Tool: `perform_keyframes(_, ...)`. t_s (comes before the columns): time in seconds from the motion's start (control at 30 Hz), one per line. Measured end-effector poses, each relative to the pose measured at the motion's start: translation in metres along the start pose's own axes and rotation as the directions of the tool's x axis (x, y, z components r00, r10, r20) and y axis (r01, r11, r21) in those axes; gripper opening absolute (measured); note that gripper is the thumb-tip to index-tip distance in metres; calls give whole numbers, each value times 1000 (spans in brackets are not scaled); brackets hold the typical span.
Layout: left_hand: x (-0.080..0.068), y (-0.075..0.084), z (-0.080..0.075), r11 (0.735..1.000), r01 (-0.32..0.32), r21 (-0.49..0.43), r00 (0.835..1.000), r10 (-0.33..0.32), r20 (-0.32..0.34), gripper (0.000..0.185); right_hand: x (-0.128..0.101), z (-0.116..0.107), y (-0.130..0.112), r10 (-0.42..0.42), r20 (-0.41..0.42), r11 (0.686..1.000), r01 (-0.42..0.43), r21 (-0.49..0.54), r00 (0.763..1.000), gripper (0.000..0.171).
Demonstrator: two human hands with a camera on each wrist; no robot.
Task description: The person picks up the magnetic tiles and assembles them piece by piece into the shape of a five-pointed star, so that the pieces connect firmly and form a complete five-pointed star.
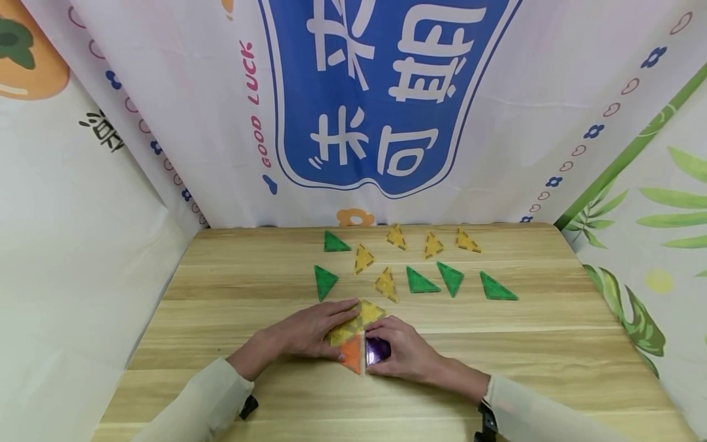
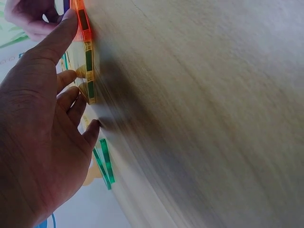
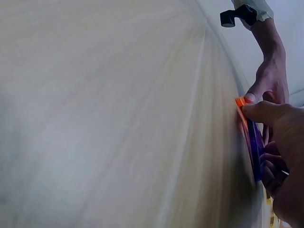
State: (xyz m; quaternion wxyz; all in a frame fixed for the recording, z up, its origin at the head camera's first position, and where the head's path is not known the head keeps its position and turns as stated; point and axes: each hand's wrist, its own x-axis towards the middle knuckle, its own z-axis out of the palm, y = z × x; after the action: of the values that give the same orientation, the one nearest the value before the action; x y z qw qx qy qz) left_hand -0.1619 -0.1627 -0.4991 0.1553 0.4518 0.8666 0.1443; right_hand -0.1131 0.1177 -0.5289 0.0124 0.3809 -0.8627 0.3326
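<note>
Grip of the right hand (image 1: pixel 407 353) narrow, pinching purple tile (image 1: pixel 378 352) at the long edge of orange tile (image 1: pixel 352 354); can't tell if the edges touch. Left hand (image 1: pixel 312 328) grip wide, fingers resting over clustered yellow tiles (image 1: pixel 372 312), thumb on orange. All on light wood-grain desk (image 1: pixel 232 282), near its middle. Beyond the hands, loose green tiles (image 1: pixel 450 279) and loose yellow tiles (image 1: pixel 433 247) scattered toward the far edge. White backdrop cloth (image 1: pixel 221 147) behind, blue panel (image 1: pixel 375 104) with white characters, "GOOD LUCK" lettering; right side cloth (image 1: pixel 618 294) leaf-printed.
</note>
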Motion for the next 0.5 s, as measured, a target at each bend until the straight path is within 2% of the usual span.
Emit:
perform_keyframes(0.27, 0, -1, 2, 1000, -11, 6, 1000, 11, -10, 92, 1, 9, -4, -33, -42, 999, 31, -42, 999, 57)
perform_keyframes(0.5, -2, 1, 0, 1000, -13, -1, 1000, 13, -6, 92, 3, -7, 3, -26, -32, 999, 25, -35, 999, 55)
